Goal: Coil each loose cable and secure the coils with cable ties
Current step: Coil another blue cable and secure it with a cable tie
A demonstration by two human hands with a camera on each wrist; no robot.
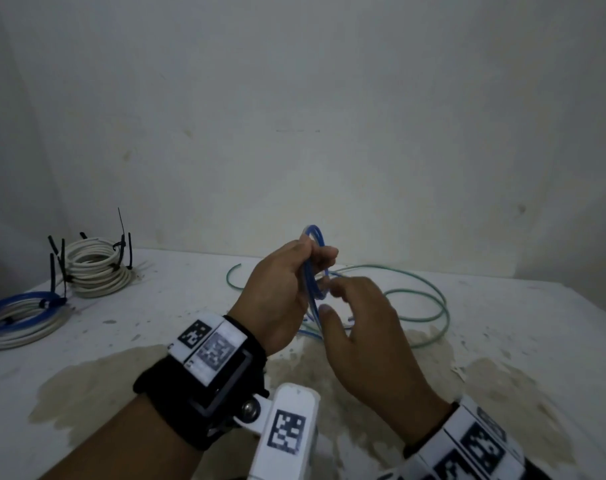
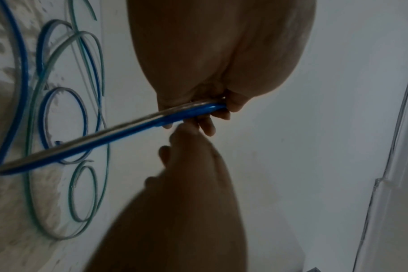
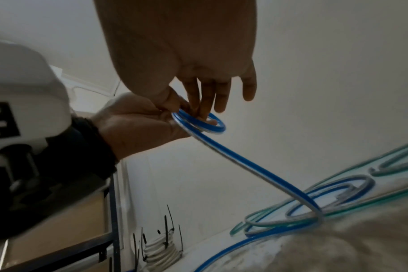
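Left hand [image 1: 277,296] grips blue cable [image 1: 313,271]; right hand [image 1: 371,327] relaxed; two tied stacks [image 1: 93,268].

The loose cable [image 1: 416,299] lies on the table [image 1: 156,323] near its middle, close to the wall [image 1: 294,98] behind. Well left of that cable, two tied coils [image 1: 97,268] stand stacked by the wall. Before the stack, nearer the left edge, lie more tied coils [image 1: 21,317].

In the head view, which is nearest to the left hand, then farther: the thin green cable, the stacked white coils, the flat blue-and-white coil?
1. Thin green cable, loose, just right of the left hand.
2. Stacked white coils, far left, tied.
3. Flat blue-and-white coil, left edge.
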